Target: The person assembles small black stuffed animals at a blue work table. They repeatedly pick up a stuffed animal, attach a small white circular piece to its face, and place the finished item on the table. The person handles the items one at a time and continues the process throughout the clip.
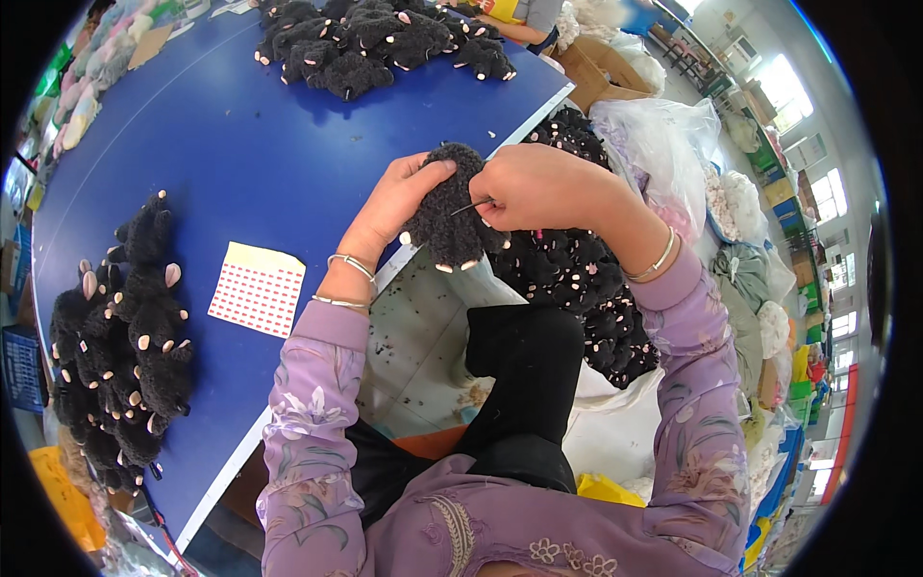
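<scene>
A fuzzy black plush toy (447, 207) with pale paw tips is held up just past the table's near edge. My left hand (409, 192) is closed on its left side, the thumb pressing the top. My right hand (538, 188) is curled shut around a thin dark pointed tool (471, 206), whose tip meets the plush. Whether it is a needle or a hook I cannot tell. The right fingertips lie against the toy's right side and hide part of it.
On the blue table (212, 173) lie a pile of black plush toys (115, 356) at left, another pile (375, 43) at the far side, and a sticker sheet (258, 288) with red marks. More black toys (586, 298) fill a sack at right. Beyond, a person's arm (514, 31) shows.
</scene>
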Available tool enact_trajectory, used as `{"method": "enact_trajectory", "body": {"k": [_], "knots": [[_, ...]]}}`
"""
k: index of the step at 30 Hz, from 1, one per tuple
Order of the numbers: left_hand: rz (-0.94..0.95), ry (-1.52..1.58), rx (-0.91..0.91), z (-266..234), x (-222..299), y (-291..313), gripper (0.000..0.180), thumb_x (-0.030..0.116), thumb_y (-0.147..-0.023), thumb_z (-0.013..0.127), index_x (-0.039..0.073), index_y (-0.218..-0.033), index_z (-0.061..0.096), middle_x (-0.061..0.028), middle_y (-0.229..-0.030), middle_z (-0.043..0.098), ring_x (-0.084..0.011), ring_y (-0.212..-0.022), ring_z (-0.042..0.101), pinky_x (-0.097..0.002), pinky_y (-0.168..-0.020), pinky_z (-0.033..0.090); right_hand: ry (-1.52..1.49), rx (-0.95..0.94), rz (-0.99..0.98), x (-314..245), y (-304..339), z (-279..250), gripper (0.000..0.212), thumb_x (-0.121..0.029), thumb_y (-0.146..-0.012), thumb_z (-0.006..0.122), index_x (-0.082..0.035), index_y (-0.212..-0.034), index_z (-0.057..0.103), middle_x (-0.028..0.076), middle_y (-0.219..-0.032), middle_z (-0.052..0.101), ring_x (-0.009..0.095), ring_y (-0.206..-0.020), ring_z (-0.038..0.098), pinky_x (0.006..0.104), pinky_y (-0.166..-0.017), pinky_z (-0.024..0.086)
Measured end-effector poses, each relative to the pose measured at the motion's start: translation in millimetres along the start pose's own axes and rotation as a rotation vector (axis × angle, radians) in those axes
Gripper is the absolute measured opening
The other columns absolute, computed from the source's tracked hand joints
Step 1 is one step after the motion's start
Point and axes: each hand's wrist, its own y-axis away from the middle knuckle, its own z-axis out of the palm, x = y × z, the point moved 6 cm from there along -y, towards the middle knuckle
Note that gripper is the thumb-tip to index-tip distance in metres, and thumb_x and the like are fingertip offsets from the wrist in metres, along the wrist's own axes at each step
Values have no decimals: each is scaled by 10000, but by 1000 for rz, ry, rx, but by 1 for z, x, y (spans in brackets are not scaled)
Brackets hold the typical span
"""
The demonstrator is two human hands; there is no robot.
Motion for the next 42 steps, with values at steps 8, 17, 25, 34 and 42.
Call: {"method": "enact_trajectory", "body": {"k": [8, 17, 25, 34, 42], "knots": [[-8, 38, 30, -4, 0, -2, 272, 228, -908, 582, -6, -1037, 632, -43, -937, 668, -101, -800, 628, -246, -734, 502, 10, 109, -52, 3, -1, 1, 144, -111, -732, 577, 11, -663, 608, 185, -639, 595, 361, -645, 607, 441, -610, 480], [-23, 80, 19, -4, -2, -2, 293, 238, -915, 575, -9, -1068, 619, -58, -964, 670, -119, -830, 640, -252, -757, 507, -232, 115, 15, 11, 8, -6, 166, -138, -755, 619, 13, -699, 583, 141, -613, 566, 309, -594, 565, 380, -579, 447], [6, 88, 9, -3, 2, -1, 313, 243, -923, 559, -17, -1089, 613, -64, -983, 669, -126, -853, 639, -257, -785, 500, -396, 415, 113, 35, 33, -8, 284, -246, -856, 648, 25, -782, 607, 97, -594, 533, 161, -549, 473, 311, -563, 421], [73, 124, 67, -5, 4, -3, 311, 232, -924, 560, -24, -1093, 613, -66, -981, 668, -119, -848, 631, -251, -773, 496, -1241, 521, 469, 56, 44, 89, 449, -432, -957, 496, -14, -961, 658, -42, -664, 487, 29, -537, 358, 190, -464, 267], [111, 67, 108, -8, 5, -2, 292, 221, -930, 558, -19, -1085, 618, -55, -979, 666, -107, -850, 623, -249, -777, 495, -1331, 622, 477, 47, 29, 98, 305, -303, -863, 661, 1, -843, 639, -33, -677, 522, 33, -578, 425, 197, -519, 328]]}}
